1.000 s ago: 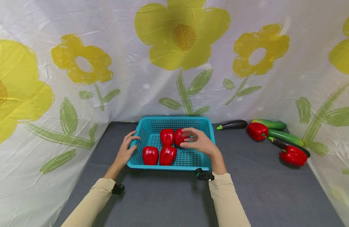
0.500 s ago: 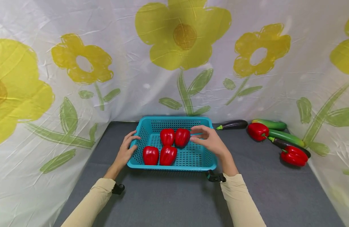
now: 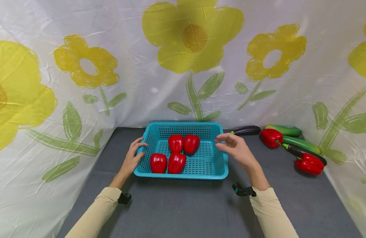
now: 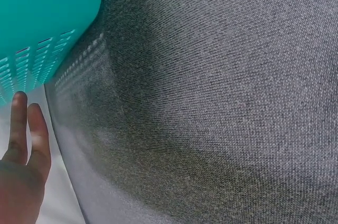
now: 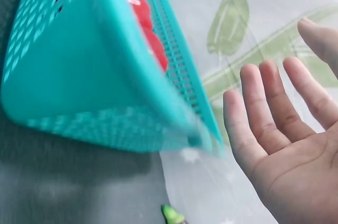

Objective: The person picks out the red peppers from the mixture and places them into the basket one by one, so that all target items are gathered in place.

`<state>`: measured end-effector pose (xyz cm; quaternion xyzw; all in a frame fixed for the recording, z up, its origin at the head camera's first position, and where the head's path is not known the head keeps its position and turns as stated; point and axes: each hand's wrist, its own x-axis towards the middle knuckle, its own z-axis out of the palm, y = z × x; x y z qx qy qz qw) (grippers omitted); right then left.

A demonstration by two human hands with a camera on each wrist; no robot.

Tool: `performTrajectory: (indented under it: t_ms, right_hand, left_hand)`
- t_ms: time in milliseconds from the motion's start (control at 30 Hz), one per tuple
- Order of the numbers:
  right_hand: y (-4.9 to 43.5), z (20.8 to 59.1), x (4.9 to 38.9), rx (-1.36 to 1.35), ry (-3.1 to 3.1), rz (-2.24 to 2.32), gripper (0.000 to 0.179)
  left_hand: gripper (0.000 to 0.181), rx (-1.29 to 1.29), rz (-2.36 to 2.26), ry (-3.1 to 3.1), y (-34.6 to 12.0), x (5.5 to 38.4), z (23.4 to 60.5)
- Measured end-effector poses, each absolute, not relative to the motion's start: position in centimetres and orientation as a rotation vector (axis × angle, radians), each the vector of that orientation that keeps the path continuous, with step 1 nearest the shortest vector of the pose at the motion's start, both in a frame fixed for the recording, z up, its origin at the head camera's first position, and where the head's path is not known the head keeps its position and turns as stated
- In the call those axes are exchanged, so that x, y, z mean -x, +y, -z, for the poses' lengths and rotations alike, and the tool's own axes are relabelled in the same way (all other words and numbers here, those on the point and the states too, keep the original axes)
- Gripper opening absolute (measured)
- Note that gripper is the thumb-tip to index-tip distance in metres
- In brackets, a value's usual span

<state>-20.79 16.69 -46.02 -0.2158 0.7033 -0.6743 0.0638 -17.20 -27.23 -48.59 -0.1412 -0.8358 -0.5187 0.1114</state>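
A blue plastic basket (image 3: 181, 176) with perforated walls stands on the dark tabletop. Inside lie several red bell peppers (image 3: 176, 163), grouped towards its left and middle. My left hand (image 3: 132, 159) is at the basket's left rim, fingers spread; in the left wrist view, straight fingers (image 4: 18, 123) reach up beside the basket's outer wall. Whether they touch it I cannot tell. Over by the right rim, my right hand (image 3: 238, 149) is held up with nothing in it. Its relaxed, parted fingers (image 5: 253, 97) and bare palm show in the right wrist view.
Right of the basket lies an eggplant (image 3: 247, 130), partly behind my right hand. Further right are a red bell pepper (image 3: 271, 138), green zucchini-like vegetables (image 3: 302, 144), another eggplant (image 3: 296, 150) and another red pepper (image 3: 309, 164). A flower-printed curtain (image 3: 129, 66) hangs behind.
My right hand has drawn away from the back right pepper in the basket and moved right, out past the rim. That pepper is now fully visible. The left hand has stayed put.
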Motion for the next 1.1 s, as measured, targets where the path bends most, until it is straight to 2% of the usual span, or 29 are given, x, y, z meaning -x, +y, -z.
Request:
performTrajectory:
  t_ms: [300, 700, 1100]
  right_hand:
    - [19.9, 46.4, 19.4, 0.586, 2.118, 2.046, 0.039]
    - [24.2, 47.0, 18.3, 0.474, 2.185, 2.004, 0.035]
    - [29.7, 47.8, 17.1, 0.49, 2.132, 2.069, 0.031]
  left_hand:
    - [0.033, 0.412, 1.524, -2.469, -27.4, 17.4, 49.0]
    - [0.032, 0.414, 1.511, -2.446, -27.3, 17.3, 48.9]
    - [0.032, 0.391, 1.527, -2.464, -27.4, 17.3, 48.7]
